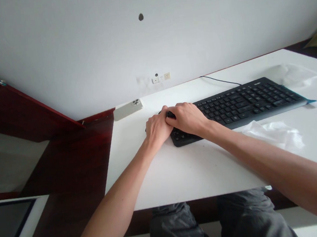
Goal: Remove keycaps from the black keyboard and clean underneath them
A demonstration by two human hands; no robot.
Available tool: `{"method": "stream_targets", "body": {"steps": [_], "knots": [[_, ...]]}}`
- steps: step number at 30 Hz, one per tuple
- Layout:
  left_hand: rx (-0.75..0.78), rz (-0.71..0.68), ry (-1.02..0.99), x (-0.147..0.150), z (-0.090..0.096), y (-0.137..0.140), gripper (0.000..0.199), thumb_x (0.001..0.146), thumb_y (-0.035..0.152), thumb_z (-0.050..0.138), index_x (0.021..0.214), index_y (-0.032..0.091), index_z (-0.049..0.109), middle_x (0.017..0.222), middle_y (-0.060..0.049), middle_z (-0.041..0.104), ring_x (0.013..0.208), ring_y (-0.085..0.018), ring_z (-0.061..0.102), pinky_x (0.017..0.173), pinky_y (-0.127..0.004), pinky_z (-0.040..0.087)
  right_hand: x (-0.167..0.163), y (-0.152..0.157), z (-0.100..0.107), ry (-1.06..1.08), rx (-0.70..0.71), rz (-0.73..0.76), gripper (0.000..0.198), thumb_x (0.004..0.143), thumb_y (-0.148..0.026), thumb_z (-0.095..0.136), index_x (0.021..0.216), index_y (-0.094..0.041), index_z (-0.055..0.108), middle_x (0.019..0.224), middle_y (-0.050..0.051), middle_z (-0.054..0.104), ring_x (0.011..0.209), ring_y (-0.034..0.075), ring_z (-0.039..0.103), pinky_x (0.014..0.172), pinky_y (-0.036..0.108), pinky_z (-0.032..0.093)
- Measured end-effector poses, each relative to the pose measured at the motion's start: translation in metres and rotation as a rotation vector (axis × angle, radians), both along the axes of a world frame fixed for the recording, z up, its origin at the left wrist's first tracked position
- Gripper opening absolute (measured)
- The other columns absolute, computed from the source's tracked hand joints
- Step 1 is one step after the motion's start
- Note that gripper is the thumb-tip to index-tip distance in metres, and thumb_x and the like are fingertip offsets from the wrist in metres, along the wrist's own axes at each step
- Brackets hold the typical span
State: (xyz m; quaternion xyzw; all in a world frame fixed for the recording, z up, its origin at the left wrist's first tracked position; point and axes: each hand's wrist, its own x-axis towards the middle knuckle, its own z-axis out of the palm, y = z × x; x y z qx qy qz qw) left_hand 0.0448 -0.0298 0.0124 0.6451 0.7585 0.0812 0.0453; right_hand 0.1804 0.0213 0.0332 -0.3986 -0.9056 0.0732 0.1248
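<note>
A black keyboard (239, 104) lies at a slant on the white table (165, 182), its left end partly covered by my hands. At that end my left hand (158, 128) is closed, with its fingers mostly hidden. My right hand (188, 117) presses against it from the right, fingers curled and thumb bent inward, above the left keys. A small black rounded object (170, 114) pokes out between the two hands. Its kind is hidden, and I cannot tell which hand bears it.
A phone (127, 109) lies face down at the table's back left corner. Crumpled white tissue (273, 134) rests before the keyboard, and a clear plastic bag (291, 74) behind it. A blue strip (311, 101) shows at its right end. The cable (219, 80) runs toward the wall.
</note>
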Motion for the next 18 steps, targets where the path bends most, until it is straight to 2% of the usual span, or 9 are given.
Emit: {"method": "stream_targets", "body": {"steps": [11, 18], "knots": [[-0.004, -0.031, -0.077, -0.003, -0.0043, 0.0022, 0.03, 0.104, 0.03, 0.043, 0.131, 0.027, 0.054, 0.096, -0.013, 0.081, 0.095, -0.039, 0.077, 0.079, -0.038, 0.049, -0.0016, -0.0029, -0.0042, 0.002, -0.019, -0.009, 0.032, 0.097, -0.031, 0.051, 0.107, -0.015, 0.077, 0.087, 0.014, 0.075, 0.073, 0.024, 0.063, 0.063, 0.033, 0.03], [-0.019, -0.02, -0.102, -0.0025, -0.0026, 0.0007, 0.036, 0.104, 0.034, 0.043, 0.137, 0.026, 0.055, 0.097, -0.013, 0.081, 0.098, -0.039, 0.077, 0.079, -0.039, 0.051, -0.002, -0.0052, -0.0011, 0.02, -0.028, -0.014, 0.029, 0.097, -0.03, 0.051, 0.102, -0.016, 0.075, 0.085, 0.013, 0.075, 0.073, 0.024, 0.063, 0.064, 0.033, 0.029]]}}
